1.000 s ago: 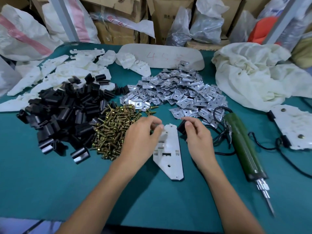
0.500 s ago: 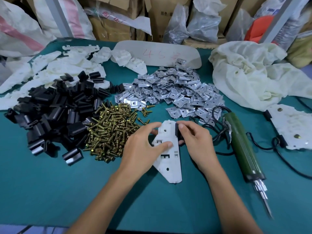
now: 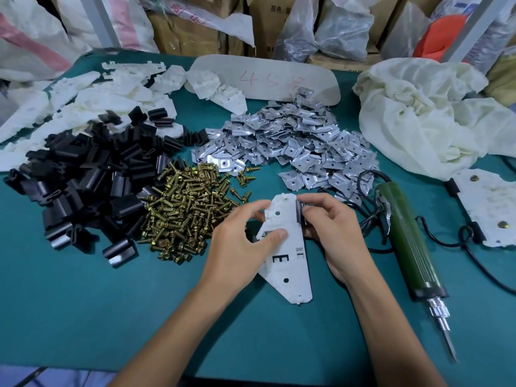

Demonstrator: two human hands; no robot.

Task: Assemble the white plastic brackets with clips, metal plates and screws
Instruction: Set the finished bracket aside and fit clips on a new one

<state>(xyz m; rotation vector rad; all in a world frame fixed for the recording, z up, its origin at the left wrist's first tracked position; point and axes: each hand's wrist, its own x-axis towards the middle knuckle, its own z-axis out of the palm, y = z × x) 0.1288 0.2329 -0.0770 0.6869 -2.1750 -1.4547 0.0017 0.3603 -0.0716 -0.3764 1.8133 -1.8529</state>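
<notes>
Head view, read left to right. On the far left of the teal table (image 3: 83, 303) lies a heap of white plastic brackets (image 3: 92, 104). In front of it sits a pile of black clips (image 3: 89, 177). Just right of the clips is a mound of brass screws (image 3: 184, 213), and a few strays lie apart at its far right edge. The left grip (image 3: 237, 252) holds the near-centre bracket (image 3: 298, 275). Its thumb presses on the bracket's face and its fingers curl over the left edge near the far end. This bracket lies lengthwise, with its narrow tip pointing near, and its near end appears to rest on the table. One black clip (image 3: 299, 216) sits on the bracket's right edge near the far end. The right grip (image 3: 337, 238) pinches it between thumb and fingertips. Beyond the hands a spread of metal plates (image 3: 293, 138) reaches back to a pale board (image 3: 265, 76) marked in red. To the right lies a green electric screwdriver (image 3: 405, 236), bit pointing near, with its black cord looped beside it. A crumpled cream cloth (image 3: 418, 115) lies farther back. At the right edge rests another bracket (image 3: 491, 208), fitted with black clips and screws.
</notes>
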